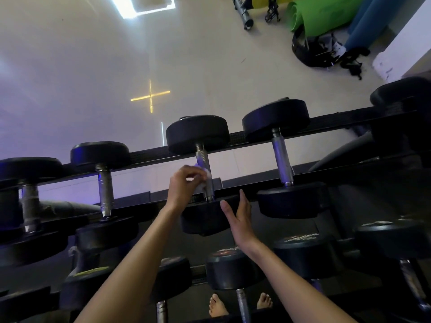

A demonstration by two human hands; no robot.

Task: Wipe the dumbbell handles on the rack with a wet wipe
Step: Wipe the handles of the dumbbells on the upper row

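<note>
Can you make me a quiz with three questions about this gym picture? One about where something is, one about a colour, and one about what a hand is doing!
1. Where is the wet wipe?
A) on the floor
B) against a dumbbell handle on the top row of the rack
C) on a rolled mat

2. What colour is the rolled mat next to the blue roll?
A) red
B) green
C) white

3. How is the right hand?
A) open, fingers straight, at the dumbbell's near weight
B) curled round a handle
C) holding a bottle

Answers:
1 B: the left hand holds the wipe against the metal handle.
2 B: the mat on the floor by the blue roll is bright green.
3 A: its fingers are straight and hold nothing.
</note>
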